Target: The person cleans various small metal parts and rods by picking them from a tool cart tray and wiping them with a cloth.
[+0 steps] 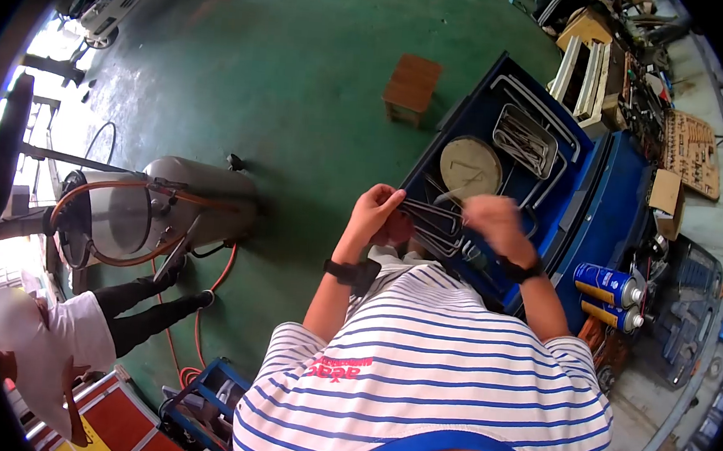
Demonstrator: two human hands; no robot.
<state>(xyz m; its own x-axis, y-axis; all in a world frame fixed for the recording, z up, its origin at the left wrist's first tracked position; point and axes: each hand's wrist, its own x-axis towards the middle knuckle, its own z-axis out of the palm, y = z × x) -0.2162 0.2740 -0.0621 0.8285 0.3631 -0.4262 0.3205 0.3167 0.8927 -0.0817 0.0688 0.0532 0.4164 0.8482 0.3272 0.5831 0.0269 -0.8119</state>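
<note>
My left hand [372,216] is closed in a pinch around several dark L-shaped hex keys [429,222], whose bent ends point right over the open blue drawer [433,168]. My right hand [493,217] is just right of them, above the drawer; motion smears its fingers, so I cannot tell what they hold. Beyond the hands, a round pale disc [469,168] lies in the drawer with a thin bent key on it. A metal tray [525,140] there holds several metal tools. Large L-shaped bars [545,113] lie along the far side.
A small wooden stool [411,86] stands on the green floor. Two blue spray cans [607,285] lie right of the drawer, near an open tool case [681,311]. At left are a grey air tank [200,202], an orange hose [197,331] and another person [77,331].
</note>
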